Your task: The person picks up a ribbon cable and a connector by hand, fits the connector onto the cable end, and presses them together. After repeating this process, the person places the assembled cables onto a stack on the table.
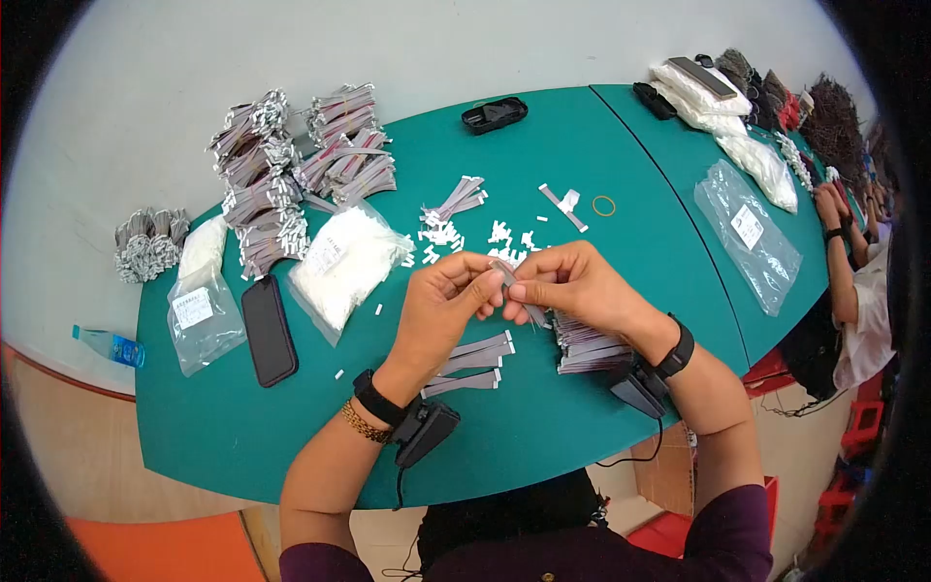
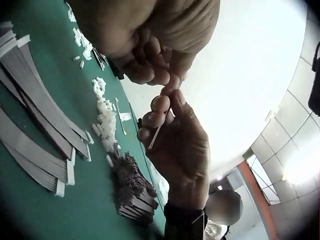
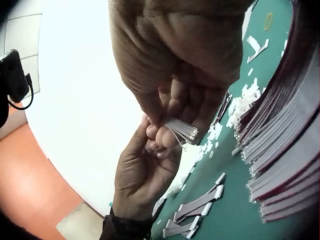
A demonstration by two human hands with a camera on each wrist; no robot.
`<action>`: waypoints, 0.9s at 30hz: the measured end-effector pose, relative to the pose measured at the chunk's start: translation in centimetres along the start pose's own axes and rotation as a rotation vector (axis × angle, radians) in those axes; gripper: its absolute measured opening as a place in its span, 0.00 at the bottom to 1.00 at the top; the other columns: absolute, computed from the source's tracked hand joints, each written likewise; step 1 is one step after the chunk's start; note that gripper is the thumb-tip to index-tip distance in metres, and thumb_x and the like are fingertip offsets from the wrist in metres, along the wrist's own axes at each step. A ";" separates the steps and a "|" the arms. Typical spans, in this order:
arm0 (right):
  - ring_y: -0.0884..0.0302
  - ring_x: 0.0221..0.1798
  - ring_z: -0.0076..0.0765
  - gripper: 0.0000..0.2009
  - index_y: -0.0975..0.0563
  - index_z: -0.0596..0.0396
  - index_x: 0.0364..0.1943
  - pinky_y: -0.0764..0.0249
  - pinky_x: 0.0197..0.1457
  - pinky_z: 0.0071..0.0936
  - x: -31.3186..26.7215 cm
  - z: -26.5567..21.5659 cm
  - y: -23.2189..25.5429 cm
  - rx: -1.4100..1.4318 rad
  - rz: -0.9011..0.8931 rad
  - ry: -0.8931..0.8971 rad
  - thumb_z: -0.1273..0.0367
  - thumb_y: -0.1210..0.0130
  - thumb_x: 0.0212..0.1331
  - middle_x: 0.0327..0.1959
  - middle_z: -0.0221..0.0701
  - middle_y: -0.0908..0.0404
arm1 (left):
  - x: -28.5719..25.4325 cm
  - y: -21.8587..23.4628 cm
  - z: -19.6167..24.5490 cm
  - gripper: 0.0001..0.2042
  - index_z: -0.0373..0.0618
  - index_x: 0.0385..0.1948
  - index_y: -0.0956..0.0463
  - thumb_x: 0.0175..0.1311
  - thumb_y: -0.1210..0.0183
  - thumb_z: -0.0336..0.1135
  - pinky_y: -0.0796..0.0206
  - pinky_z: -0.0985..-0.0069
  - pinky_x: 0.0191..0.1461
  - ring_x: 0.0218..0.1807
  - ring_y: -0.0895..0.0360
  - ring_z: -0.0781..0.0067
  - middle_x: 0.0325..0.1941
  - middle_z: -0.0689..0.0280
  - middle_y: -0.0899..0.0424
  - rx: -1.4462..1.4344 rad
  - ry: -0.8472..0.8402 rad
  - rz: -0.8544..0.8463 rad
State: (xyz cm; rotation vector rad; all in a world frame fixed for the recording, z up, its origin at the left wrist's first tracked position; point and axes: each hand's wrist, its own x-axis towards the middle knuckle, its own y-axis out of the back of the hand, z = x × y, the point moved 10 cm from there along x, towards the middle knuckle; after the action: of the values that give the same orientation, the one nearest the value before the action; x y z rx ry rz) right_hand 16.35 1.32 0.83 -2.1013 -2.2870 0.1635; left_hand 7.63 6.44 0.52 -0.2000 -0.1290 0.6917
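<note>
Both hands meet over the middle of the green table, thumbs and fingertips close together. A short grey ribbon cable (image 3: 183, 128) runs between them, its bare wire ends fanned out in the right wrist view. My left hand (image 1: 433, 303) pinches it between thumb and index finger, and my right hand (image 1: 580, 289) pinches it from the other side. Below the left hand lie several grey cables (image 1: 473, 361) with white connectors on their ends. Close beneath the right hand is a thick stack of ribbon cables (image 1: 588, 349). Loose white connectors (image 1: 500, 235) are scattered beyond the fingers.
Bundled cables (image 1: 257, 184) are piled at the back left, near a bag of white connectors (image 1: 347, 267) and a black phone (image 1: 268, 332). A rubber band (image 1: 604, 206) and a black open case (image 1: 495, 115) lie farther back. Another person's arm (image 1: 842, 257) is at the right.
</note>
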 end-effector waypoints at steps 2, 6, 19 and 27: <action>0.22 0.29 0.19 0.08 0.22 0.60 0.33 0.31 0.29 0.15 0.0 0.1 0.1 -0.001 0.018 -0.009 0.69 0.46 0.60 0.28 0.32 0.18 | 0.1 0.0 0.2 0.07 0.40 0.34 0.24 0.62 0.44 0.33 0.39 0.88 0.31 0.28 0.29 0.86 0.25 0.71 0.23 0.019 -0.008 0.007; 0.22 0.30 0.19 0.08 0.22 0.61 0.32 0.31 0.28 0.14 0.0 -0.2 0.0 -0.059 0.069 0.010 0.69 0.47 0.60 0.28 0.31 0.18 | 0.1 0.5 0.1 0.06 0.39 0.34 0.23 0.61 0.43 0.32 0.39 0.88 0.30 0.27 0.29 0.86 0.25 0.71 0.22 0.073 0.005 0.029; 0.21 0.30 0.22 0.08 0.22 0.64 0.34 0.27 0.32 0.16 -0.3 -0.8 0.3 -0.004 0.145 0.082 0.71 0.49 0.61 0.30 0.32 0.19 | -0.3 0.6 0.5 0.08 0.36 0.35 0.23 0.58 0.41 0.31 0.36 0.86 0.31 0.28 0.26 0.83 0.27 0.65 0.20 0.030 -0.038 0.091; 0.21 0.31 0.23 0.08 0.22 0.64 0.34 0.26 0.33 0.16 -0.5 -1.1 0.2 0.003 0.175 0.107 0.71 0.49 0.61 0.30 0.32 0.19 | -0.2 0.5 -0.2 0.07 0.37 0.34 0.25 0.60 0.43 0.31 0.37 0.86 0.31 0.27 0.27 0.83 0.26 0.66 0.20 -0.082 0.022 0.084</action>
State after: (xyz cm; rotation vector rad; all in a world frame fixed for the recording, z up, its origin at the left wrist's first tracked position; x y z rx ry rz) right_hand 16.72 0.86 1.90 -2.2485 -2.0430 0.0565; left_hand 7.16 6.64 0.16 -0.2928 -0.1281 0.7683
